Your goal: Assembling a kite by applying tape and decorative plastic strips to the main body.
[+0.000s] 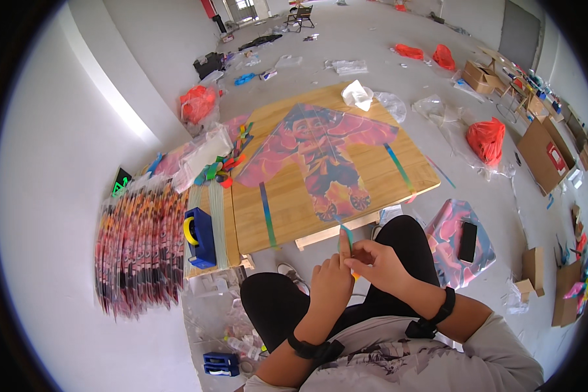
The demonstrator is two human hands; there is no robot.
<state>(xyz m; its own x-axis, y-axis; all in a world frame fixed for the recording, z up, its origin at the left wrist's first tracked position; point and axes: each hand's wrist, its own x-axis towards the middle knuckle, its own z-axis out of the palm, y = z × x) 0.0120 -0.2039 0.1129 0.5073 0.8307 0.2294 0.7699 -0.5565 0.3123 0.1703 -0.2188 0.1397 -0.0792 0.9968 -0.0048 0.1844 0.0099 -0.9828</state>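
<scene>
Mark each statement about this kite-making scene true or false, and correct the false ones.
1. Both hands, left hand and right hand, pinch a thin coloured strip. True.
2. The kite lies on the floor. False: it lies flat on the wooden table.
3. A blue tape dispenser stands at the table's left end. True.
4. The stack of packed kites lies right of the person. False: it lies to the left.
5. A black phone lies on the table. False: it lies on a folded kite on the floor.

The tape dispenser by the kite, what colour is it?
The tape dispenser is blue, holding a yellow roll; the head view shows it.
</scene>
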